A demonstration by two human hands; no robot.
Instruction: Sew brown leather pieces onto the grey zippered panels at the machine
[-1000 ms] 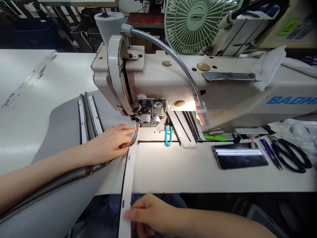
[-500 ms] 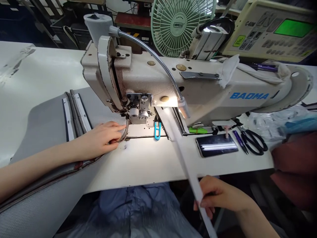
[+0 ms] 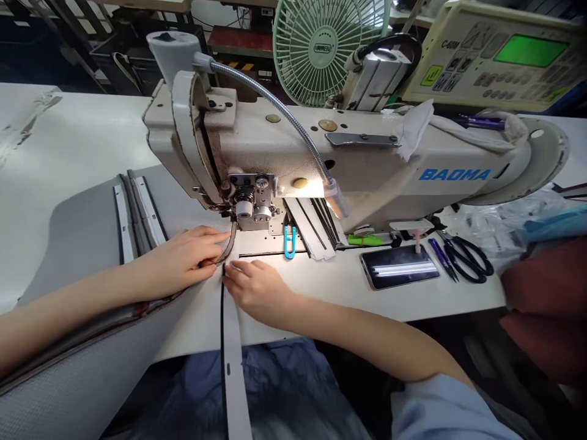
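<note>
My left hand (image 3: 192, 253) rests on a grey fabric panel (image 3: 87, 214) and holds its dark piped edge close to the sewing machine's needle area (image 3: 236, 217). The index finger stretches toward the presser foot; the other fingers curl, and the thumb is hidden. My right hand (image 3: 259, 293) pinches a long white strip (image 3: 236, 379) with a black edge. The strip's upper end lies by the piped edge below the machine head, while its lower part hangs past the table's front edge. Two similar white strips (image 3: 150, 211) lie on the panel, with brown piping between them.
Blue thread snips (image 3: 289, 241) lie beside a stack of white strips (image 3: 309, 229) under the machine arm. Rightward are a green-handled tool (image 3: 364, 240), a phone (image 3: 400, 267), a purple pen (image 3: 443, 258) and black scissors (image 3: 470, 260). A green fan (image 3: 323, 52) stands behind.
My right hand has brought the white strip leftward from the table's lower right to the needle area, next to my left hand. The left hand keeps its place on the panel.
</note>
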